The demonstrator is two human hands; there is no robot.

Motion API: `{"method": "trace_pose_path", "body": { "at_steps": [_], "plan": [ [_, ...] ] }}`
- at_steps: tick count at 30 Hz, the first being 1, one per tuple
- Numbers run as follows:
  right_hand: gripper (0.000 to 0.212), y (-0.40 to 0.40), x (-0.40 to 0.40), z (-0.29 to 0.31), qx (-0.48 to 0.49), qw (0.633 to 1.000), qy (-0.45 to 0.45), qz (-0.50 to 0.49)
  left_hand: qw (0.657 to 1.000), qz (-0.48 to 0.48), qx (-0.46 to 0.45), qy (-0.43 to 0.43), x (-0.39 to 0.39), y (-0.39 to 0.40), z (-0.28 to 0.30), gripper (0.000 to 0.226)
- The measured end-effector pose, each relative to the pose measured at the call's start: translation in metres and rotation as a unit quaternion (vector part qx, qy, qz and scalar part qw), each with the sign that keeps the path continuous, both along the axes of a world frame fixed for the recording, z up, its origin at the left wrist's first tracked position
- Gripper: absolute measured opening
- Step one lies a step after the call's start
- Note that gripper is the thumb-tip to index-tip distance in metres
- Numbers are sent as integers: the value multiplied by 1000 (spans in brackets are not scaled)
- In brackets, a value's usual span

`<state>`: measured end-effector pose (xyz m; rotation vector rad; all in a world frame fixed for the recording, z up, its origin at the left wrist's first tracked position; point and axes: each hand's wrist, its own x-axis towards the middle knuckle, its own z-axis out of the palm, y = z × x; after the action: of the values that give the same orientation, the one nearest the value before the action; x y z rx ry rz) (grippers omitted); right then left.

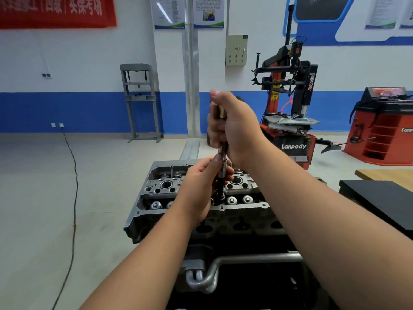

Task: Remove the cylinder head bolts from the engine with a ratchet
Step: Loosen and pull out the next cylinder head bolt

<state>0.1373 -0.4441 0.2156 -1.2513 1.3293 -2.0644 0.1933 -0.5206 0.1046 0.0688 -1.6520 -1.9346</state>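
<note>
Ratchet (222, 151) upright over cylinder head (201, 198), both hands gripping.

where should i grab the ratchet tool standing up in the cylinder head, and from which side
Grip the ratchet high on its handle, wrapping from the right as the right hand does; steady the lower shaft from the left with the left hand. It stands near upright in the cylinder head, so two spaced grips probably keep it straight.

Both forearms are extending toward 12 o'clock. The right hand (234, 128) is gripping in a closed fist, thumb uppermost. The left hand (201, 186), at its 7 o'clock, is pinching with curled fingers.
</note>
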Motion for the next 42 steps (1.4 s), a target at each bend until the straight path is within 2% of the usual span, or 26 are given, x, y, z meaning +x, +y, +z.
{"method": "trace_pose_path", "body": {
  "at_steps": [10,16,20,22,24,27,30,32,34,37,38,42],
  "plan": [
    [34,0,0,-1,-6,1000,-5,8,999,-41,0,4,2,-2,1,30],
    [34,0,-1,-3,-6,1000,-15,4,999,-36,-25,0,2,-2,1,45],
    [33,1,1,-3,-6,1000,-20,9,999,-12,-31,9,0,-1,-2,38],
    [33,0,6,-3,-15,999,-34,-25,999,8,-35,8,-2,-1,-3,28],
    [35,0,12,-2,-11,993,-33,-108,999,38,-34,6,-3,0,-2,22],
    [26,0,19,4,24,984,-14,-174,997,71,-33,11,-4,3,1,45],
    [32,-2,23,8,28,988,-38,-149,999,45,-27,10,-2,3,1,54],
    [38,0,19,8,30,992,-40,-115,999,18,-32,3,-1,2,1,53],
    [41,6,11,10,52,998,-25,-37,999,4,-43,-5,0,1,0,51],
    [35,13,5,15,78,997,-19,19,998,27,-64,-3,-1,1,-3,40],
    [32,12,7,14,76,997,-29,-4,997,38,-74,-2,-2,1,-4,39],
    [20,4,22,8,52,976,2,-211,993,91,-78,9,-4,4,-5,28]
  ]
}}
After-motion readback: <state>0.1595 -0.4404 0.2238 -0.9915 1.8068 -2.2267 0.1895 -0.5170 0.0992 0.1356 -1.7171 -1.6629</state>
